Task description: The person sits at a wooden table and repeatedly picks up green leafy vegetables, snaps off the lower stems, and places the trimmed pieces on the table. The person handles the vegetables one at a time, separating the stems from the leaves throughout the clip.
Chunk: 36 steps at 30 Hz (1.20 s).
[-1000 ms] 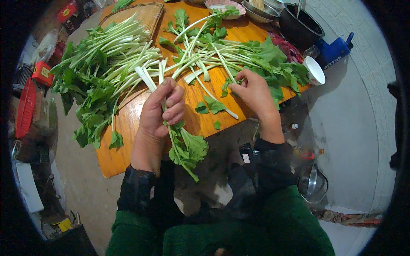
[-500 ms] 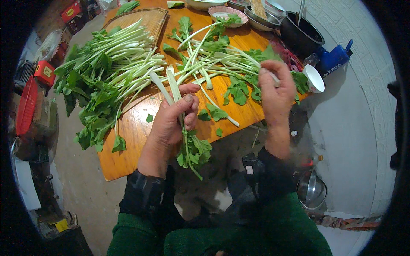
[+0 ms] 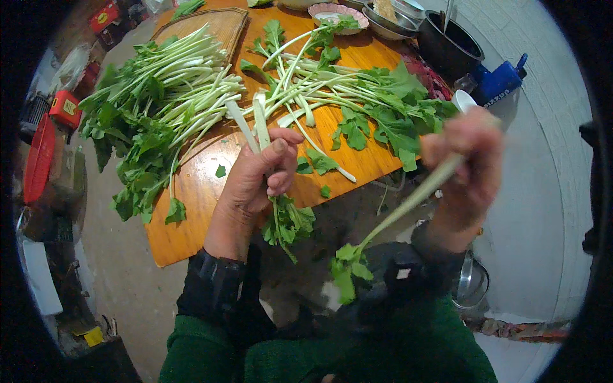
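Note:
My left hand is closed round a few leafy green stalks, their pale ends pointing up and the leaves hanging below my fist. My right hand, smeared by motion, grips the pale end of a single leafy green stalk. That stalk slants down to the left, with its leaves in front of my dark sleeve. Beyond my left hand lies a large bundle of leafy greens, leaves toward the left. A looser pile of greens spreads across the table between and beyond my hands.
The wooden table has a woven tray at the back left. Bowls, a pink-rimmed dish, a black pot and a blue jug stand at the far right. A metal basin sits low on the right.
My right hand has moved right and nearer, lifting a stalk away from the loose pile. My left hand has hardly moved and keeps its stalks.

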{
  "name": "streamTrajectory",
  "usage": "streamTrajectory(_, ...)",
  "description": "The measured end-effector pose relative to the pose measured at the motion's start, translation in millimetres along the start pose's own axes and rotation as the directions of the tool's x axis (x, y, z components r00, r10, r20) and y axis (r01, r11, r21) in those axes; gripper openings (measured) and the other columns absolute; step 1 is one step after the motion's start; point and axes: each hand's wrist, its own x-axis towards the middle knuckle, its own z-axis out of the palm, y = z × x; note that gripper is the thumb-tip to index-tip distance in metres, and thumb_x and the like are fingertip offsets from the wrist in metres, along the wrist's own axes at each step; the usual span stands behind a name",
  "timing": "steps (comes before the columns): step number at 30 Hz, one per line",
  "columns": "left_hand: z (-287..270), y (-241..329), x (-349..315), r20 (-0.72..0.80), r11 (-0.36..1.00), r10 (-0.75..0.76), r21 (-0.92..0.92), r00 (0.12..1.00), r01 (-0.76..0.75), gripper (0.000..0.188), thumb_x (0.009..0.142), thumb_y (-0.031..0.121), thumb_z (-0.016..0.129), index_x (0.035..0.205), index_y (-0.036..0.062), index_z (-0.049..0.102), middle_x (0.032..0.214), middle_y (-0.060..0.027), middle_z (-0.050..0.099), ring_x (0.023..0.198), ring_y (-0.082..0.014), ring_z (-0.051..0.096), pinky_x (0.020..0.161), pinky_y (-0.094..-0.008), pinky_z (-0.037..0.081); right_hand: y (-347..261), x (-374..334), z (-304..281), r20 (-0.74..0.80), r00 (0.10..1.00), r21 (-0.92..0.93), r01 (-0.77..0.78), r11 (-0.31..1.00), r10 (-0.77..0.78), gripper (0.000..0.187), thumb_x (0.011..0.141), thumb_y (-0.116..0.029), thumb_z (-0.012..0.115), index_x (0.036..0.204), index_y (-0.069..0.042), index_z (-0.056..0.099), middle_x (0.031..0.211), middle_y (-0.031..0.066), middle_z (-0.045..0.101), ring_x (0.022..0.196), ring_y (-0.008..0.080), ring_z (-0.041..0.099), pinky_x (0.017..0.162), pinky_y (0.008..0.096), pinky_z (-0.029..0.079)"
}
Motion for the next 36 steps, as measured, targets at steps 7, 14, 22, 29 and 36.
streamTrajectory(7,13,-10,-1,-0.049,0.99,-0.118,0.069,0.992,0.121,0.023,0.079,0.013,0.064,0.098,0.0029,0.056,0.069,-0.0019,0.053,0.045,-0.0062,0.044,0.035,-0.0174,0.033,43,0,59,0.38,0.705,0.009,-0.65,0.76,0.599,0.02,0.087,-0.018,0.054,0.079,0.0,0.06,0.067,-0.0031,0.054,0.059,0.0041,0.046,0.05,0.0214,0.037)
streamTrajectory(14,10,-9,3,-0.063,0.983,-0.148,0.099,0.987,0.154,0.012,0.08,0.013,0.063,0.085,0.0056,0.055,0.064,0.0004,0.051,0.044,-0.0058,0.045,0.035,-0.0173,0.032,62,-7,72,0.236,0.743,0.188,-0.668,0.72,0.627,0.014,0.087,-0.015,0.055,0.086,-0.001,0.057,0.07,-0.0015,0.055,0.058,0.0061,0.05,0.05,0.0219,0.041)
streamTrajectory(22,13,-4,1,-0.026,0.962,-0.223,0.155,0.974,0.225,0.017,0.078,0.017,0.066,0.084,0.0054,0.055,0.063,-0.0005,0.052,0.039,-0.0049,0.04,0.034,-0.017,0.029,89,-19,76,-0.032,0.923,-0.266,-0.378,0.887,0.384,0.029,0.087,-0.021,0.053,0.068,0.001,0.052,0.054,0.01,0.044,0.05,0.0114,0.042,0.046,0.0297,0.035)
streamTrajectory(29,9,-4,-5,0.098,0.929,-0.275,0.282,0.957,0.238,0.019,0.079,0.019,0.065,0.085,0.0052,0.054,0.065,-0.0025,0.055,0.04,-0.0055,0.044,0.033,-0.017,0.029,93,-7,59,-0.295,0.939,-0.363,-0.28,0.889,0.175,0.033,0.087,-0.025,0.053,0.063,-0.002,0.052,0.052,0.0055,0.045,0.048,0.0101,0.041,0.043,0.0286,0.033)
streamTrajectory(36,-14,-1,11,-0.13,0.976,0.167,-0.121,0.977,-0.183,0.017,0.087,0.015,0.054,0.097,0.0019,0.051,0.082,-0.0076,0.057,0.061,-0.0101,0.055,0.039,-0.0156,0.035,77,-10,50,0.177,0.767,0.02,-0.629,0.777,0.617,0.03,0.089,-0.03,0.052,0.083,-0.002,0.06,0.066,-0.0002,0.054,0.06,0.0053,0.049,0.053,0.0185,0.04)
